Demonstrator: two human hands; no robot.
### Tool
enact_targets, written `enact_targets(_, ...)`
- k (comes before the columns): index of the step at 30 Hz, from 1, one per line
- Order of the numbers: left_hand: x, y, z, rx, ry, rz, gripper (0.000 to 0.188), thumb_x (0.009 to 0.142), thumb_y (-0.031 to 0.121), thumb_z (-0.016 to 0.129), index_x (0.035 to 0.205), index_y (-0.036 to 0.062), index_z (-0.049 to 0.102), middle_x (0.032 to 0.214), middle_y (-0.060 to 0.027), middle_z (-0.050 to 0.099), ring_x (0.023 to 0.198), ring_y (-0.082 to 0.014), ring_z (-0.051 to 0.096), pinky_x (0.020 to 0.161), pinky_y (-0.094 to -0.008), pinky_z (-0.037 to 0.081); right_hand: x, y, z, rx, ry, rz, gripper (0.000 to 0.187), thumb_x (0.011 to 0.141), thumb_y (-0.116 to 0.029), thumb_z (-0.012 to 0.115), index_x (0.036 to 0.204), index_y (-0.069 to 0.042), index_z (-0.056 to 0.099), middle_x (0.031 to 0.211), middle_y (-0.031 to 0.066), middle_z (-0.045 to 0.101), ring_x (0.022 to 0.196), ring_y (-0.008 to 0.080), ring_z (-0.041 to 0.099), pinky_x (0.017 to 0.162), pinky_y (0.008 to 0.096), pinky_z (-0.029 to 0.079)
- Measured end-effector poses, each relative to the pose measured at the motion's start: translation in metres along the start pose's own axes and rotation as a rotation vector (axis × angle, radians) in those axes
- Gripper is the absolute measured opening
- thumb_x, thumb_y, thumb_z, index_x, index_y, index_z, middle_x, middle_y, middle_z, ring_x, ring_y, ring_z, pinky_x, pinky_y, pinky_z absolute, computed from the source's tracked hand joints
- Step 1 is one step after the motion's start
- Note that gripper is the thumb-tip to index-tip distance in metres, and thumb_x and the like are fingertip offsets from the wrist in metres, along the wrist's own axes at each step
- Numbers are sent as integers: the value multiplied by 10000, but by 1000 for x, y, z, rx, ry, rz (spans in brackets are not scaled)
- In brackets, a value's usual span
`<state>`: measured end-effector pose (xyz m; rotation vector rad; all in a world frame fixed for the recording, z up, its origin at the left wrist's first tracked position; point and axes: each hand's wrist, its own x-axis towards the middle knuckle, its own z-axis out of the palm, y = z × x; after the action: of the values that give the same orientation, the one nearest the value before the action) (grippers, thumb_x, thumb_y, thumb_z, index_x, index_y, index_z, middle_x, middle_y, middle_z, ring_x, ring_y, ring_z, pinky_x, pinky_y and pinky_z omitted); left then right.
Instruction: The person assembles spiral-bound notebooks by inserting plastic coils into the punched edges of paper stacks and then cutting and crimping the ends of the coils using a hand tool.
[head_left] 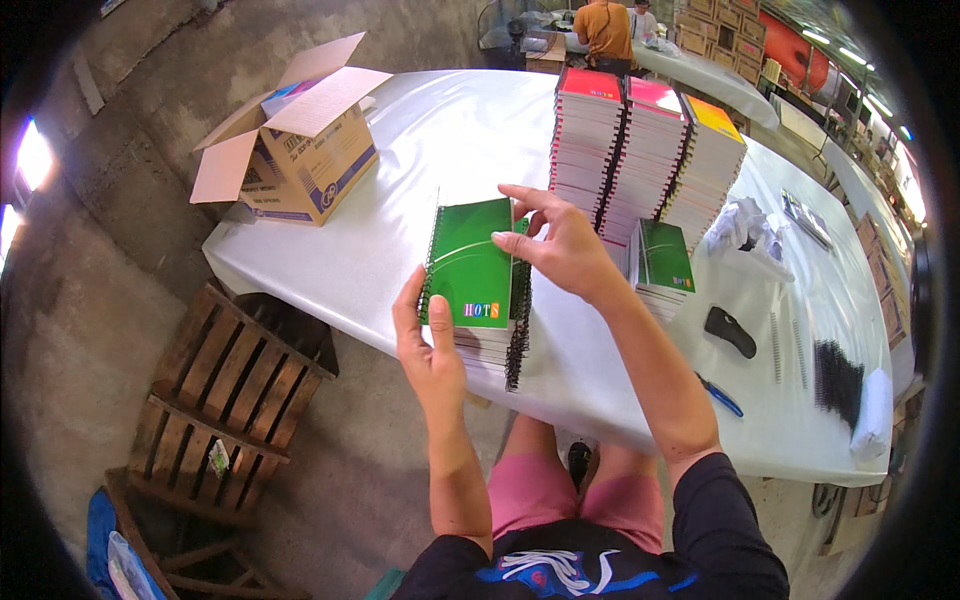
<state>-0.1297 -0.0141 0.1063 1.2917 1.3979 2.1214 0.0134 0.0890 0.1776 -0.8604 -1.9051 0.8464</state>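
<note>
A green-covered spiral notebook (468, 262) lies on top of a short stack of spiral notebooks (485, 352) near the table's front edge. Its black coil runs down the left side, while more black coils stick out at the stack's right. My left hand (430, 345) grips the lower left corner, fingers along the coil and thumb by the cover. At the upper right edge, my right hand (560, 240) holds the notebook with its thumb on the cover; its index finger reaches past the top edge. Part of the right fingers is hidden.
Tall notebook stacks (585, 140) and a shorter green-topped stack (662, 262) stand to the right. Blue-handled pliers (722, 396), a black object (730, 332) and black coils (838, 380) lie farther right. An open cardboard box (305, 160) sits far left; a wooden chair (225, 405) stands below it.
</note>
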Motion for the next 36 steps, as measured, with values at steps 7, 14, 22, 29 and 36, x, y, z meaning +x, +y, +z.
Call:
enact_targets(7, -2, -6, 11, -36, -54, -10, 396, 981, 284, 477, 1266, 9, 499, 1157, -96, 580, 1021, -132, 544, 903, -257, 415, -13, 31, 1, -283, 148, -100, 559, 857, -324, 636, 1312, -38, 481, 1274, 191, 488, 1203, 308, 447, 1012, 375, 355)
enact_targets(14, 4, -5, 3, 67, 11, 47, 427, 983, 312, 447, 1271, -1, 488, 1259, -121, 518, 1129, -192, 496, 949, -313, 388, -27, 43, -17, -386, 246, -109, 596, 883, -381, 582, 1336, -26, 426, 1362, 204, 424, 1272, 330, 389, 1050, 399, 324)
enact_targets(22, -34, 60, 0, -37, 389, 491, 392, 956, 295, 406, 1220, 8, 442, 1256, -171, 464, 1197, -293, 454, 947, -402, 424, -114, 131, -146, -688, 451, 855, 525, 797, -495, 643, 1073, -48, 628, 914, 162, 657, 830, 322, 622, 756, 416, 480)
enact_targets(29, -108, 52, 95, -210, -401, 90, 541, 910, 256, 534, 1352, 36, 313, 1328, -171, 357, 1196, -303, 431, 919, -405, 421, -158, 71, -155, -197, 640, 522, 305, 808, -312, 722, 896, -32, 639, 641, 48, 606, 472, 115, 526, 444, 277, 401)
enact_targets(36, -99, -3, 116, -498, -464, -367, 196, 898, 78, 607, 1059, -32, 586, 994, -56, 657, 880, -92, 567, 776, -216, 440, -226, 77, -129, -121, 367, 255, 294, 853, -273, 668, 1034, -42, 633, 796, 54, 640, 653, 123, 572, 604, 284, 480)
